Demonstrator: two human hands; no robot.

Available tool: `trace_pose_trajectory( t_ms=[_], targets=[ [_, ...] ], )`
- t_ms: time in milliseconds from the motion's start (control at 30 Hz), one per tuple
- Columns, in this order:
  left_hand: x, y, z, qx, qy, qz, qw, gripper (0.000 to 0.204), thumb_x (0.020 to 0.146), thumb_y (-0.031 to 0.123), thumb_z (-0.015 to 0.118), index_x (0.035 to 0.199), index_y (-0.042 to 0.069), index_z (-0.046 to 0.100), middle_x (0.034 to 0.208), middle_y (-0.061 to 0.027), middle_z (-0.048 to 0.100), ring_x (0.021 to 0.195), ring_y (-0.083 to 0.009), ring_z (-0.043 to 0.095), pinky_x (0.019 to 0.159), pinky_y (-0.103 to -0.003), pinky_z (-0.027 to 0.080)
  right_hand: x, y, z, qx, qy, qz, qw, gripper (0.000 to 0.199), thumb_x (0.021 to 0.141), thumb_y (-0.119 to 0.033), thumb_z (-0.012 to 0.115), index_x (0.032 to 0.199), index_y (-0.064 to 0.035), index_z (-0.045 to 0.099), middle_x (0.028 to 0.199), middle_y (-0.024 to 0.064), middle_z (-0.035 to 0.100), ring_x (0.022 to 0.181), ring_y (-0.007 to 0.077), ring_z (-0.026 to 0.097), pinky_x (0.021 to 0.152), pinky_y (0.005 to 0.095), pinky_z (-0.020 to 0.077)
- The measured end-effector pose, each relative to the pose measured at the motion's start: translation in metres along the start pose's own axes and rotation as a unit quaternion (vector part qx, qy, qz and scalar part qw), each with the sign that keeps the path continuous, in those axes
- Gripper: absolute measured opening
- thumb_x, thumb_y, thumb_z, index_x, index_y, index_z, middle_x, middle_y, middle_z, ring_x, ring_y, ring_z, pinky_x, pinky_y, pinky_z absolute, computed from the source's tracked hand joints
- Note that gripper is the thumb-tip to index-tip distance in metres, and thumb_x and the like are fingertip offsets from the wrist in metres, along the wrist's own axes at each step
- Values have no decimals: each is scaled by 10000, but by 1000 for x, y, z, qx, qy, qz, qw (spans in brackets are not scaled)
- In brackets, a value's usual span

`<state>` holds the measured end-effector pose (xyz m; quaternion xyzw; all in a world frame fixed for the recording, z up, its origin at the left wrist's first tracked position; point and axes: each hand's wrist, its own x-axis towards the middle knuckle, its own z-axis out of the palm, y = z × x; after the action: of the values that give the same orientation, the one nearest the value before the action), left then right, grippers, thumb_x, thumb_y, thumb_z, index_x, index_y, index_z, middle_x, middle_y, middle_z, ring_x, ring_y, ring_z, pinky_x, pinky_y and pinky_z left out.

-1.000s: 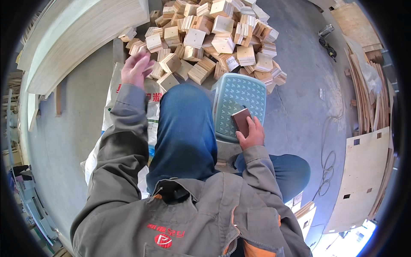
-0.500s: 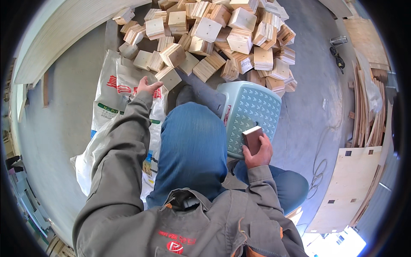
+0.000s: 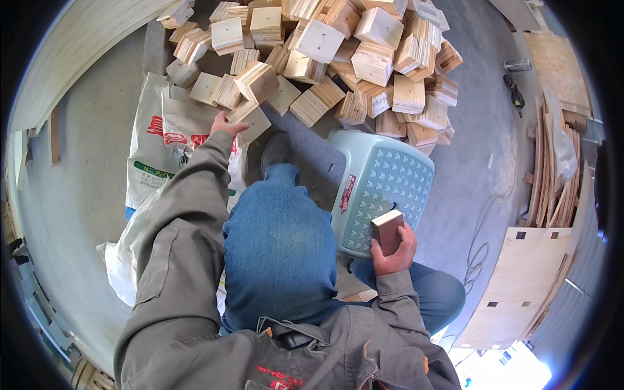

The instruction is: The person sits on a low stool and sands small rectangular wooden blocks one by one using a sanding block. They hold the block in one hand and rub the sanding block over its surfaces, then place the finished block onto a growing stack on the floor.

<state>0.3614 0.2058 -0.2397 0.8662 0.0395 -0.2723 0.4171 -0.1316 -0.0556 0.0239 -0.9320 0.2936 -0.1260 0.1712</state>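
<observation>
Hands: 2 (left hand [image 3: 229,125], 1; right hand [image 3: 396,255], 1). Wooden blocks [image 3: 319,41]: more than 20, 1 pile, overlapping and cut by top edge, exact count not possible. Brown block [image 3: 388,237]: 1. Stool [image 3: 403,172]: 1. White bag [image 3: 146,130]: at least 1, folds hide whether 2. Jeans legs [image 3: 279,260]: 2. Shoe [image 3: 276,151]: 1 showing. Jacket [image 3: 195,357]: 1. Pale board [image 3: 510,273]: 1, square holes [image 3: 520,235] showing, 4. Wood strips [image 3: 552,175]: several, too bunched to count

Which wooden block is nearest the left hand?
The pale block at the near edge of the pile, just up-left of the dark shoe. The left hand partly covers it in view; the other blocks lie farther off.
</observation>
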Motion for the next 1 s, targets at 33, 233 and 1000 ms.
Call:
trace_pose_trajectory(
  t_ms=[33, 233, 1000],
  targets=[
    [-4, 5, 2, 10, 4, -1, 1000, 1139, 635, 358, 1013, 1529, -97, 473, 1503, -286, 565, 1366, -319, 593, 1124, -399, 496, 0, -1, 0, 0, 2, 0, 1000, 820, 713, -187, 937, 1392, -68, 492, 1439, 257, 573, 1277, 441, 588, 1086, 544, 466],
    [-54, 31, 13, 138, 58, 78, 986, 1025, 584, 422, 988, 1419, -27, 600, 1359, -243, 598, 1301, -370, 580, 1136, -422, 497, -3, 3, 2, 1, 5, -4, 1000, 819, 717, -201, 936, 1392, -64, 494, 1433, 257, 576, 1279, 438, 585, 1083, 541, 464],
    [-196, 229, -175, -325, 10, 218, 920, 450, 889, 179, 849, 1255, -13, 671, 1162, -79, 728, 1013, -155, 692, 908, -285, 549, -19, 16, -21, 205, 87, 179, 958, 797, 751, -348, 932, 1389, -27, 578, 1410, 232, 619, 1295, 405, 602, 1106, 486, 490]
  ],
)
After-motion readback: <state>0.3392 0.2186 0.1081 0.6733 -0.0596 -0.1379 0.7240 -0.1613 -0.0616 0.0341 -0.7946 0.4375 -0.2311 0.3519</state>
